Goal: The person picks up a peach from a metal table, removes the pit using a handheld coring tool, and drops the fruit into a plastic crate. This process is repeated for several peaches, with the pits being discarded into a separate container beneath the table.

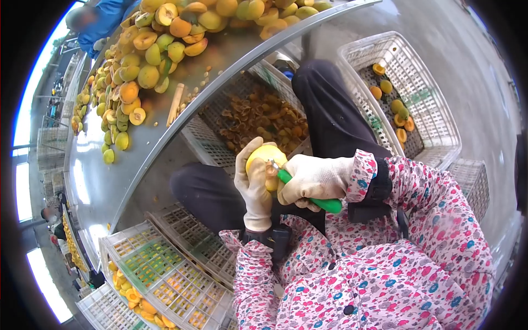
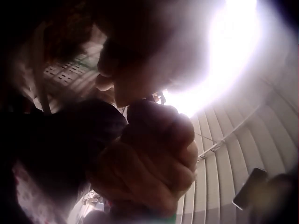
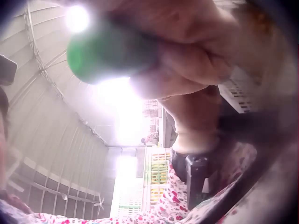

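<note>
In the head view my gloved left hand (image 1: 254, 184) holds a yellow peach (image 1: 269, 157) over my lap, fingers and thumb curled around it. My gloved right hand (image 1: 316, 177) grips a green-handled pitting tool (image 1: 325, 204), its small metal tip right at the brownish patch on the peach's side. Close up in the right wrist view is the rounded end of the green handle (image 3: 110, 53), under the curled fingers of the right hand (image 3: 187, 60). The left wrist view is dark, with the right hand (image 2: 152, 158) large in its middle.
A metal table (image 1: 151, 129) ahead bears many whole and halved peaches and a wooden stick (image 1: 175, 104). Between my knees stands a crate (image 1: 206, 148) of peelings and scraps. Another crate (image 1: 440, 118) with several peaches is at right; stacked crates (image 1: 159, 258) stand at lower left. A person (image 1: 102, 25) sits across.
</note>
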The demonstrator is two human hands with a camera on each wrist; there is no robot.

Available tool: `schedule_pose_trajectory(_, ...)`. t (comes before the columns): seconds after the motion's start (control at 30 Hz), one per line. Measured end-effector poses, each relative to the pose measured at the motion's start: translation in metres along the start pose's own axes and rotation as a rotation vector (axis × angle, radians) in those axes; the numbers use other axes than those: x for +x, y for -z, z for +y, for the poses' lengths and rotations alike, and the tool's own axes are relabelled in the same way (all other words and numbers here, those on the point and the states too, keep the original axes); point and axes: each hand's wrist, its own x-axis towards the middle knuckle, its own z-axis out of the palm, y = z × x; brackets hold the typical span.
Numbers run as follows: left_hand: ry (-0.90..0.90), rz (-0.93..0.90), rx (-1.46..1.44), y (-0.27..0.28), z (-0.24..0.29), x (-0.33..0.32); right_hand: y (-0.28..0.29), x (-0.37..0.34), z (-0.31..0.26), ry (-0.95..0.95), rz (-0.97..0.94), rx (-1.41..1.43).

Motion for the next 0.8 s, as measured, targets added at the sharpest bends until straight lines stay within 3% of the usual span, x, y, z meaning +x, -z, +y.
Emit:
schedule_pose_trajectory(0.1, 0.208, 0.023, -0.167, -0.001, -0.004, -0.001, 0.004, 0.006, 0.001, -0.138, 0.135, -0.194)
schedule_pose_trajectory(0.2, 0.303, 0.033, -0.383, -0.006, -0.01, -0.003, 0.0, -0.001, -0.004, -0.236, 0.268, -0.561)
schedule_pose_trajectory(0.23, 0.303, 0.032, -0.382, -0.007, -0.01, -0.002, -0.002, -0.002, 0.0, -0.235, 0.269, -0.56)
schedule_pose_trajectory(0.3, 0.308, -0.016, -0.252, -0.011, -0.008, -0.002, -0.001, -0.005, 0.013, -0.092, 0.389, -0.887)
schedule_pose_trajectory(0.4, 0.241, 0.01, -0.021, -0.015, -0.017, -0.004, 0.003, -0.005, 0.023, -0.074, 0.485, -1.043)
schedule_pose_trajectory(0.53, 0.261, 0.093, -0.03, -0.023, -0.012, -0.005, 0.011, 0.003, 0.021, -0.067, 0.475, -1.144)
schedule_pose_trajectory(0.6, 0.443, 0.231, -0.199, -0.024, -0.008, -0.003, 0.011, 0.01, 0.021, -0.079, 0.442, -1.156)
schedule_pose_trajectory(0.73, 0.493, 0.15, -0.172, -0.009, -0.014, -0.007, 0.004, 0.008, 0.005, -0.111, 0.34, -1.04)
schedule_pose_trajectory(0.8, 0.424, 0.118, -0.202, -0.006, -0.015, -0.008, 0.002, -0.002, -0.01, -0.307, 0.176, -0.351)
